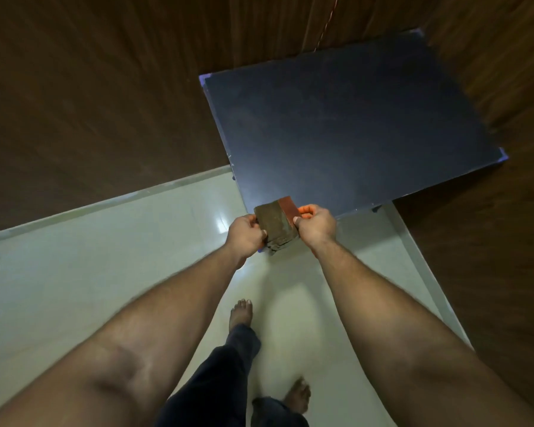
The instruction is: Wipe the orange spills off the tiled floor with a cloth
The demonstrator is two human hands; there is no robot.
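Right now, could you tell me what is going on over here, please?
A person stands barefoot on the tiled floor, holding a folded cloth between both hands in front of a dark table. The left hand grips one side and the right hand pinches the other. The cloth is dark, with an orange-red part near the right hand. It is held up, not on the floor, and no orange spill shows in this view.

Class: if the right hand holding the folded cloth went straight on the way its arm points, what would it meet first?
Probably the dark table top: the right hand already overlaps its near edge, though depth is unclear.
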